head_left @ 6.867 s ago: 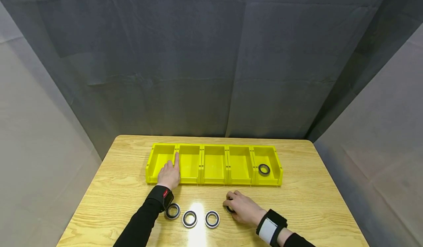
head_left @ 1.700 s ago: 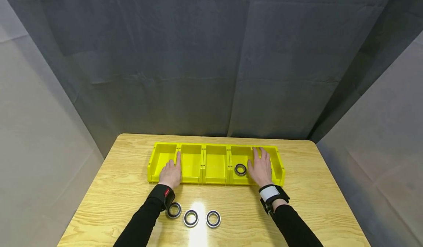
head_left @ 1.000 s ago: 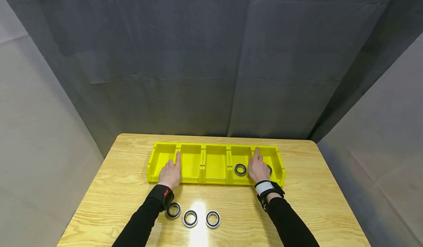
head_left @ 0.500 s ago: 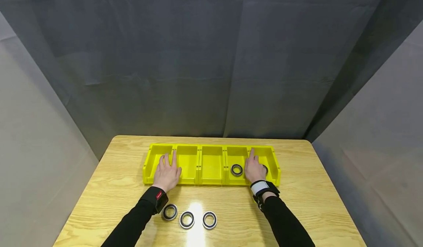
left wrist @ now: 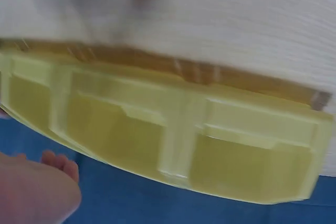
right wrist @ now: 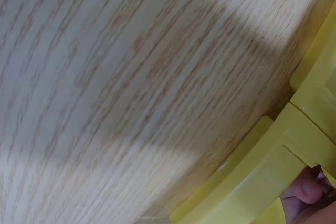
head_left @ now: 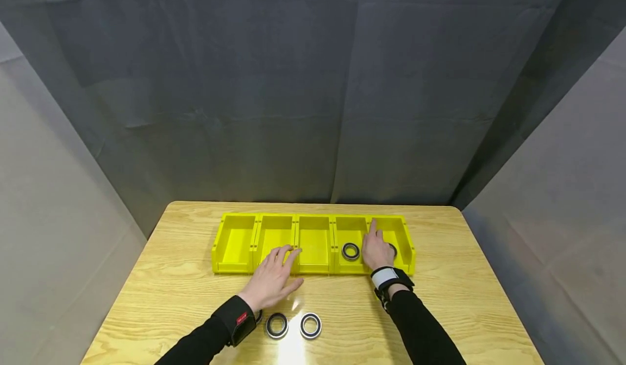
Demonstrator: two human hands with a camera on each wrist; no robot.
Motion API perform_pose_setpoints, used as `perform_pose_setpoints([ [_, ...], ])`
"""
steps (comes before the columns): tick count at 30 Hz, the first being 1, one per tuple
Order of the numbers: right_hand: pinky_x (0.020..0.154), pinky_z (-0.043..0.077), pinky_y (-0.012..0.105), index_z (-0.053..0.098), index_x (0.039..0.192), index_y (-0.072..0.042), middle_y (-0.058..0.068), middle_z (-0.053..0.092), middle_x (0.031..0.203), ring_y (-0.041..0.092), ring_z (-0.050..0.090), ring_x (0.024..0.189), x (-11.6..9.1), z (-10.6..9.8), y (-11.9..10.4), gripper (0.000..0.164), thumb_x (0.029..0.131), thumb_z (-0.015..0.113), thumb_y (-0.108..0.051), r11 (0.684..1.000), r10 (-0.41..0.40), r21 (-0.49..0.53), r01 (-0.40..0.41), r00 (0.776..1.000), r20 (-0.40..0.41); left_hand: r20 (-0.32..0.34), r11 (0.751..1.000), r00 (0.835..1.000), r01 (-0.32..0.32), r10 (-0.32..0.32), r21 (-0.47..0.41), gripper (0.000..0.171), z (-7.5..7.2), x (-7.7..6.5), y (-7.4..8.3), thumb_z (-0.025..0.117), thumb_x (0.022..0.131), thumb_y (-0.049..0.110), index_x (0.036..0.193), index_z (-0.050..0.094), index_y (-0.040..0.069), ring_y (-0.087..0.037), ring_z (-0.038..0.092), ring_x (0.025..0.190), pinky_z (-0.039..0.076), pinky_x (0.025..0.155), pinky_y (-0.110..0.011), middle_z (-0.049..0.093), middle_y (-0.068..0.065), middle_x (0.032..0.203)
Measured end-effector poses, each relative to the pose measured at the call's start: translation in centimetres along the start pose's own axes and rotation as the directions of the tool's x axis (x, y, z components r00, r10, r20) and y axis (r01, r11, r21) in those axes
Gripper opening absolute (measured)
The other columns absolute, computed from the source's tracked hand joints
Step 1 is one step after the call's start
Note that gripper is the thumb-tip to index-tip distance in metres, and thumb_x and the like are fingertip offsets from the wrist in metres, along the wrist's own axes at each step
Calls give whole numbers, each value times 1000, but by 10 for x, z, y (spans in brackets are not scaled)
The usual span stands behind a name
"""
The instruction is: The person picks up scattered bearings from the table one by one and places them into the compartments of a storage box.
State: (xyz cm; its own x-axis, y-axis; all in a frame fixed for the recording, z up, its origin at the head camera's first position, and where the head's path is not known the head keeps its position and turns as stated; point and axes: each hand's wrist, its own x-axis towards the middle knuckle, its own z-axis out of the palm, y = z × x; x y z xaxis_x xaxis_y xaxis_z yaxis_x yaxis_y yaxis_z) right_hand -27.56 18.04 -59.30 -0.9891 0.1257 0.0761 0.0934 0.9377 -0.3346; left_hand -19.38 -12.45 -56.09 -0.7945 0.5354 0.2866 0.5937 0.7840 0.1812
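And the left hand (head_left: 271, 279) has come off the divider at the left end, swinging inward and back toward the person! Its fingers are spread, nothing in them, hanging before the second and third compartments. The right hand (head_left: 377, 251) holds no visible ring, its index finger laid straight along the last divider. Done well, I'd say, this wants that finger steady and the left wristband (head_left: 236, 320) kept off the ring peeking out beneath it (head_left: 260, 316).

Outward now: the yellow bin row (head_left: 235, 268) has one ring in the fourth compartment (head_left: 344, 252) and another in the fifth, half behind the right hand (head_left: 394, 250). Two more lie flat on the table (head_left: 440, 300), side by side, apart. Against half a second ago, rings and right hand match; that third table ring, fully visible then, is mostly covered.
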Motion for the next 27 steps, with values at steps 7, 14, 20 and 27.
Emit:
perform_pose_setpoints([
  [7, 48, 47, 44, 23, 158, -2, 29, 58, 127, 30, 53, 52, -2, -1, -1, 59, 107, 44, -25, 1000, 18, -3, -18, 999, 26, 155, 978, 966, -209, 205, 10, 60, -3, -12, 32, 61, 95, 54, 142, 50, 19, -26, 54, 121, 50, 99, -42, 54, -10, 135],
  [14, 48, 46, 44, 24, 157, -3, 27, 59, 123, 29, 52, 51, -2, 1, 1, 59, 107, 45, -26, 1000, 17, -21, -16, 1000, 15, 244, 939, 911, -345, 332, 9, 61, -2, -16, 55, 65, 91, 57, 142, 51, 25, -21, 57, 116, 51, 98, -36, 58, -5, 130],
  [20, 47, 46, 44, 24, 158, -3, 28, 59, 123, 29, 51, 49, -1, 0, 1, 59, 107, 45, -25, 1000, 8, -12, -8, 1000, 12, 276, 903, 875, -427, 398, 52, 62, 2, -18, 64, 67, 88, 59, 142, 52, 31, -16, 54, 106, 51, 87, -28, 58, -2, 129],
  [27, 48, 46, 45, 24, 157, -3, 28, 59, 123, 30, 52, 50, 0, 0, 0, 59, 107, 45, -25, 1000, 5, -14, -5, 1000, -3, 315, 857, 837, -501, 447, 117, 57, 6, -18, 69, 69, 87, 59, 137, 56, 35, -13, 53, 98, 49, 79, -21, 57, 1, 127],
])
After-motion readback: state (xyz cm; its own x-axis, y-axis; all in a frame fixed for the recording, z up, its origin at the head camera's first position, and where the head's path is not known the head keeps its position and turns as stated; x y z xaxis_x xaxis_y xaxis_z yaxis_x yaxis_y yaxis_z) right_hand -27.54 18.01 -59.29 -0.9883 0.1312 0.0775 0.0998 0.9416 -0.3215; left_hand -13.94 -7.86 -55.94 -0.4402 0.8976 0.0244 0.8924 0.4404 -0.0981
